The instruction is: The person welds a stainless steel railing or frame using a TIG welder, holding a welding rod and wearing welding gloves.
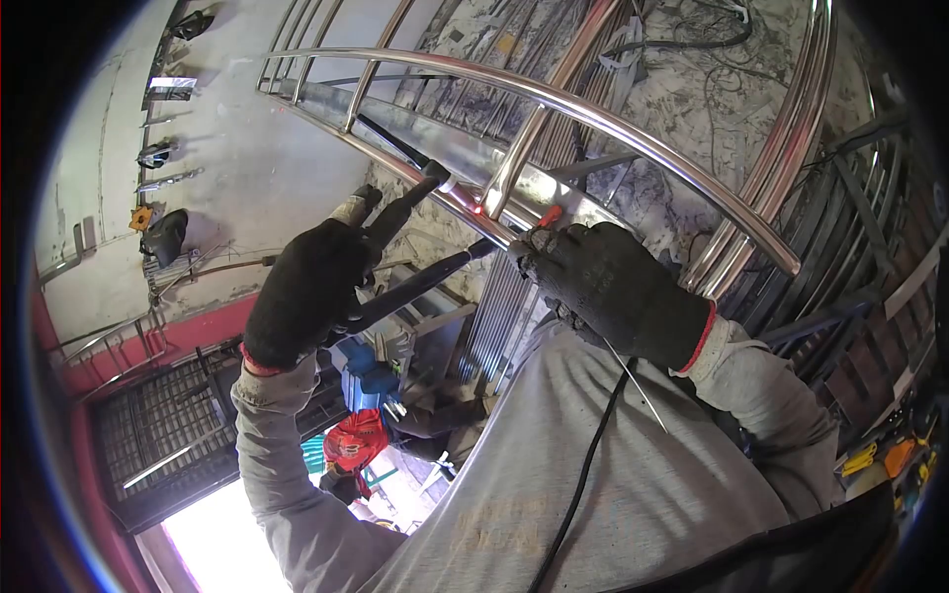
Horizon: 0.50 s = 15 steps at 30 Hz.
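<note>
My left hand, in a black glove with a red cuff edge, is closed around the black handle of a TIG welding torch. Its nozzle points at the foot of a short upright on a polished metal railing, where a small spot glows pink-red. My right hand, gloved the same way, rests against the end of the railing's lower tube. A thin filler rod passes through its closed fingers and sticks out below. A small orange-red piece shows by its fingertips.
Behind the railing, bundled metal tubes and dark bars lie at the right. Tools hang along the left wall. Below, a person in red is near a blue machine. A black cable crosses my grey clothing.
</note>
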Each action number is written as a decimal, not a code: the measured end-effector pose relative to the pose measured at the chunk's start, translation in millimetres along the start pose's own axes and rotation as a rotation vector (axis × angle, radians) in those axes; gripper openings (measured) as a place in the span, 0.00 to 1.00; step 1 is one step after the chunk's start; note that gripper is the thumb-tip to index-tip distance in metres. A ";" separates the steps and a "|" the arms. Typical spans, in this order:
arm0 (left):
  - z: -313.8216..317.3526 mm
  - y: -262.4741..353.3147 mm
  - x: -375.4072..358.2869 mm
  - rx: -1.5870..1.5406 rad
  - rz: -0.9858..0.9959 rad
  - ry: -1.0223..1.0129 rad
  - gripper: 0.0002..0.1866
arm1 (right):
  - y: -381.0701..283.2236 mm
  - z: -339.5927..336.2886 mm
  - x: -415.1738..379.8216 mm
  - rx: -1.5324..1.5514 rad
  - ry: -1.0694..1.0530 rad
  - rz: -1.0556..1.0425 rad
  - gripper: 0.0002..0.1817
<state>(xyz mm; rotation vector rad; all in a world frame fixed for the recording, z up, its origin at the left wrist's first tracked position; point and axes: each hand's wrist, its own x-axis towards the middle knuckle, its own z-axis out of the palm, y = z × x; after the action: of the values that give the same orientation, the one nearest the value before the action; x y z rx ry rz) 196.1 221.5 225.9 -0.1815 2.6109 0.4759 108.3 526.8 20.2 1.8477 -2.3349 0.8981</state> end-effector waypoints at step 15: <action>-3.5 33.0 2.1 -0.440 -0.502 0.071 0.09 | 0.3 35.6 -21.6 0.666 0.332 0.186 0.20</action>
<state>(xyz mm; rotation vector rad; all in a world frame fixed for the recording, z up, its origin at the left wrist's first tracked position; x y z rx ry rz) 185.9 250.8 237.6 -0.9815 2.3626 0.8530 125.7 529.9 -17.5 1.4643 -2.1692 2.0230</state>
